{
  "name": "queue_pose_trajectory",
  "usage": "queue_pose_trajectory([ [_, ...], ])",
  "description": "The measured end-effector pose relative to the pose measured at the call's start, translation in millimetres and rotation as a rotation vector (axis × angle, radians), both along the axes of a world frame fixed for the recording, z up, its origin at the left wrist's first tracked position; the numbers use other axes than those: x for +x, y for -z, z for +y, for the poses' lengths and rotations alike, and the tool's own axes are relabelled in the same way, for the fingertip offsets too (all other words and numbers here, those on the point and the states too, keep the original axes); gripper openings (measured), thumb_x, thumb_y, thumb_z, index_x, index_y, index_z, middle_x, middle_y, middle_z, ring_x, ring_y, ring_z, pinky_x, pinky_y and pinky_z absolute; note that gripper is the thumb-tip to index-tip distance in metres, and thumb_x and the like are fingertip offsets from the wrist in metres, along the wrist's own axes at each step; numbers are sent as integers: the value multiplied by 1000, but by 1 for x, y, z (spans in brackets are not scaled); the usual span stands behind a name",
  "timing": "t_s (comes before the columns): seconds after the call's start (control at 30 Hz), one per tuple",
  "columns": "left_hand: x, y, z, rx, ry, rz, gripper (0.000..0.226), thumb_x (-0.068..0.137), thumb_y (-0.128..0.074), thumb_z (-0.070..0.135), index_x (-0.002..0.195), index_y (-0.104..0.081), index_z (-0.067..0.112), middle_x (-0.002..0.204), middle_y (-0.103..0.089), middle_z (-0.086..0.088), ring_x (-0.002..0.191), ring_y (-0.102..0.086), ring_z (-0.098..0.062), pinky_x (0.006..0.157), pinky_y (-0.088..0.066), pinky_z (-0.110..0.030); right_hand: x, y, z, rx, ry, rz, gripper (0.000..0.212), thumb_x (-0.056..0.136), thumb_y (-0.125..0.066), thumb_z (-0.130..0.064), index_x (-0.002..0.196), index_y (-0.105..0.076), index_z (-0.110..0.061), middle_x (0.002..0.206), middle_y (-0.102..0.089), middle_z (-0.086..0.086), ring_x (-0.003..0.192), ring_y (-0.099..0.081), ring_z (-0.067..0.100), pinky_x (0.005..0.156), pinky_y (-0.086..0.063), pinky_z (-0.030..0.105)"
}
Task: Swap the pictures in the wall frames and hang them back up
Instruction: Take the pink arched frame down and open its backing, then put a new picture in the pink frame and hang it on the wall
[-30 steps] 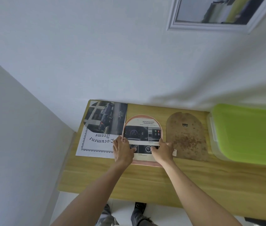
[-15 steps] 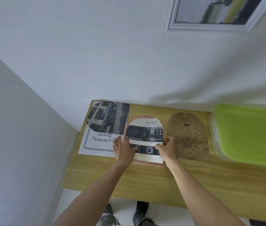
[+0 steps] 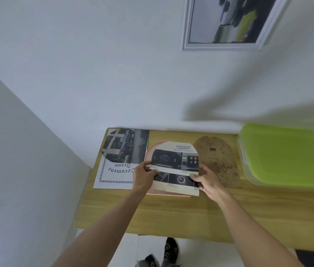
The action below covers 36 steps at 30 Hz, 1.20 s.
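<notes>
An arch-shaped printed picture headed "ADVANCED" lies over a pink arched frame on the wooden table. My left hand pinches the picture's left edge. My right hand pinches its right edge, and the sheet sits shifted right, off the frame. To the right lies the brown arched backing board with a small hanger. At the left, a "Document Frame" sheet lies under a dark car picture. A white-framed picture hangs on the wall above.
A clear plastic box with a green lid stands at the table's right end. The table sits in a corner, with a wall close at its left and another behind. Below the front edge I see floor and feet.
Both hands went from pressing the picture flat to pinching its edges, and the sheet has slid right and lifted off the pink frame. The camera has tilted up.
</notes>
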<state>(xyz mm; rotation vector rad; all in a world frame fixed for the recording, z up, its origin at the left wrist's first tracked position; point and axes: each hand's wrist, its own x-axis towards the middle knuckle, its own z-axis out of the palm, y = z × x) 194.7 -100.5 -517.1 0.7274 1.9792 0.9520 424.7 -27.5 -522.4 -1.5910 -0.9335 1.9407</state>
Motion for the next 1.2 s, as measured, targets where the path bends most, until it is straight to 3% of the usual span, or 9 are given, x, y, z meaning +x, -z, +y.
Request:
queue_pose_trajectory([
  [0.17, 0, -5, -3, -21, 115, -65, 48, 79, -74, 5, 126, -61, 11, 96, -72, -8, 86, -71, -23, 78, -59, -37, 17, -11, -21, 137, -17, -233, 51, 83, -72, 5, 125, -57, -18, 110, -70, 4, 94, -70, 25, 78, -57, 40],
  [0.33, 25, 4, -11, -29, 216, -166, 23, 86, -66, 5, 108, -69, 14, 86, -76, -7, 80, -74, -22, 80, -60, -45, 51, -11, -33, 248, -27, -363, 58, 81, -75, 3, 133, -56, -14, 123, -64, 5, 112, -61, 24, 87, -46, 34],
  [0.5, 67, 8, -12, -65, 337, -145, 16, 86, -65, 3, 98, -69, 12, 84, -75, -8, 77, -74, -22, 78, -60, -48, 103, -9, -45, 221, -64, -462, 58, 81, -77, 2, 132, -55, -15, 115, -65, 4, 89, -63, 6, 74, -46, 22],
  [0.6, 102, 6, -6, -104, 432, -126, 11, 86, -66, 3, 94, -67, 10, 89, -73, -10, 79, -73, -24, 73, -61, -47, 141, -6, -48, 184, -91, -533, 58, 80, -78, -1, 130, -55, -19, 112, -67, 3, 92, -67, 13, 85, -52, 32],
  [0.73, 159, 4, 6, -208, 535, -123, 13, 83, -67, -5, 89, -66, 7, 90, -71, -11, 77, -73, -24, 61, -61, -32, 202, 7, -47, 130, -158, -636, 58, 78, -78, -3, 129, -55, -19, 117, -68, 1, 98, -68, 17, 87, -53, 34],
  [0.9, 238, 13, 14, -350, 603, -114, 18, 81, -71, -5, 98, -67, -2, 94, -72, -15, 76, -73, -26, 64, -62, -33, 274, 12, -44, 112, -294, -721, 58, 83, -73, -5, 135, -50, -17, 110, -63, -3, 88, -68, 14, 64, -53, 24],
  [1.0, 278, 22, 12, -373, 584, -109, 18, 81, -70, -7, 98, -67, -4, 93, -73, -18, 75, -74, -28, 66, -63, -39, 309, 15, -39, 118, -355, -771, 59, 85, -70, -3, 138, -48, -16, 103, -63, -3, 82, -70, 17, 64, -59, 29],
  [1.13, 313, 28, 11, -374, 536, -84, 17, 80, -71, -8, 96, -65, -6, 94, -72, -21, 74, -74, -31, 56, -61, -33, 341, 19, -31, 174, -402, -828, 57, 87, -67, -2, 139, -46, -14, 97, -62, -3, 78, -68, 14, 56, -48, 20],
  [1.2, 326, 30, 13, -362, 542, -55, 17, 79, -73, -6, 94, -65, -4, 92, -72, -19, 71, -73, -29, 55, -61, -32, 352, 22, -27, 189, -382, -860, 59, 86, -69, -6, 138, -45, -15, 99, -63, 0, 82, -67, 14, 60, -51, 23],
])
